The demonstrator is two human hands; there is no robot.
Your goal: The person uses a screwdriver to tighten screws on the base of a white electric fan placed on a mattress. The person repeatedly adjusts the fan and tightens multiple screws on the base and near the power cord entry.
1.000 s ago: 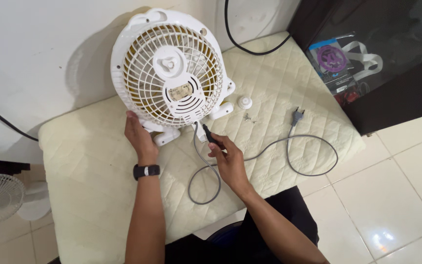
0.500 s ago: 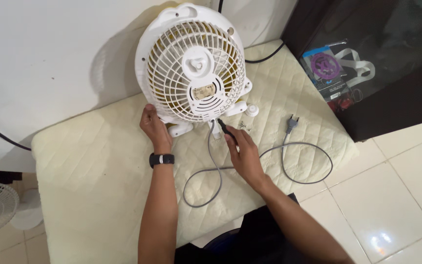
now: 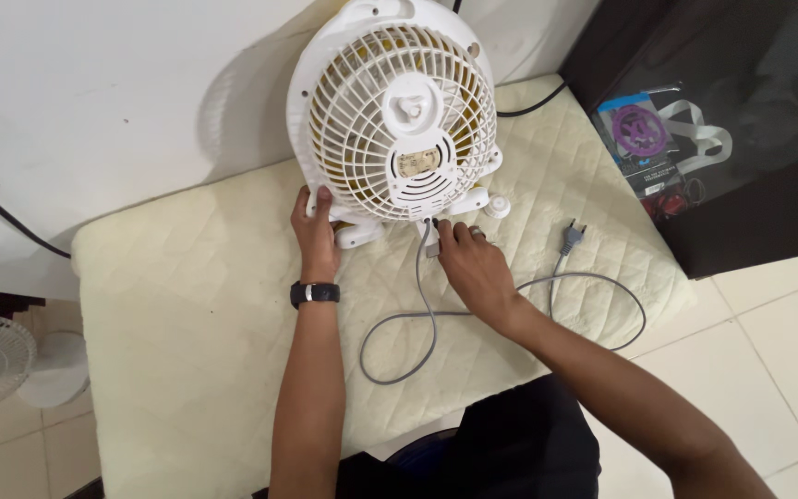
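Flat rectangular purple-and-blue packet with a round disc pattern — propped inside the dark cabinet at upper right, a white ribbon loop just beside it. Small rectangular beige label — low on the white fan grille's centre, below the hub.

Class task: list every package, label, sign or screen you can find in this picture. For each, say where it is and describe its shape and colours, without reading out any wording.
Label: small yellowish rectangle on the white fan, low on its rear grille.
Flat packet: in the dark cabinet at right; rectangular, purple with a blue top edge and a round design.
Second packet: just below it; dark with red, too dim to describe further.
No signs or screens in view.
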